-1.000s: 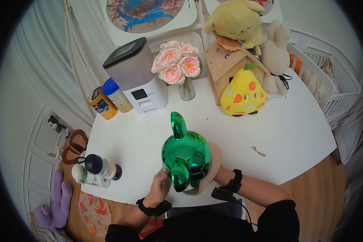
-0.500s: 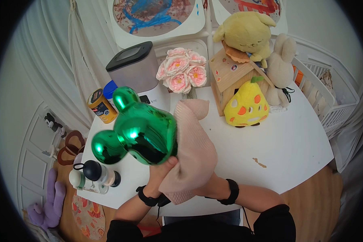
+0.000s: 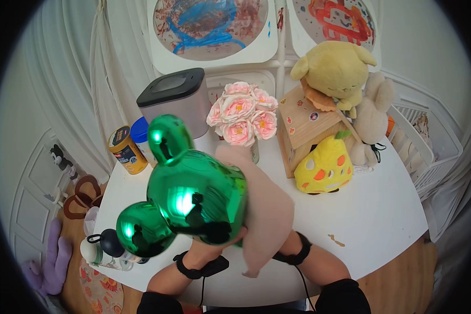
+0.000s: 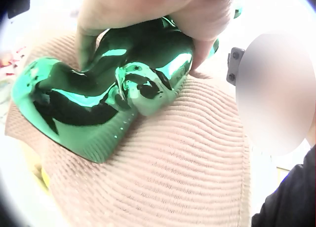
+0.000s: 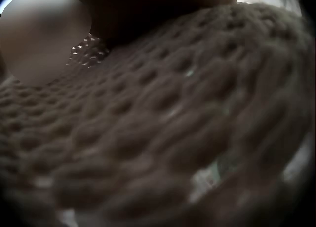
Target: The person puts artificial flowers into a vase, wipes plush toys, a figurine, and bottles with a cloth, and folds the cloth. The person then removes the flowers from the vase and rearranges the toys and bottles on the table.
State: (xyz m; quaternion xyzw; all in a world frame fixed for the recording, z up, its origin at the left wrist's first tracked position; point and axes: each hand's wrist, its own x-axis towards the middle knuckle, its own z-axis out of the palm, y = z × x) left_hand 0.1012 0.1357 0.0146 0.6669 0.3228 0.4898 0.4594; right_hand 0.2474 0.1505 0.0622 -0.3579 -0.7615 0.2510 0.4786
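Note:
A shiny green figurine (image 3: 196, 196) with rounded ears is held tilted above the table, its ears toward the left. My left hand (image 3: 210, 250) grips it from below; in the left wrist view, the fingers and thumb of that hand (image 4: 153, 7) curl round its glossy body. A pale pink ribbed cloth (image 3: 269, 209) lies against the figurine's right side and hangs down below it. My right hand (image 5: 158, 12) is at the cloth, dark in the right wrist view. Its fingers are hidden by the cloth in the head view.
On the white table (image 3: 371, 220), a dispenser (image 3: 178, 99), yellow can (image 3: 126, 152) and pink flowers (image 3: 240, 115) stand behind the figurine. Bottles (image 3: 110, 243) are at the left. A wooden house (image 3: 309, 120), yellow plush (image 3: 324, 167) and other plush toys stand back right.
From low over the table, the figurine has been lifted, tipped to the left and brought nearer the camera. The pink cloth, mostly hidden before, now spreads along its right side.

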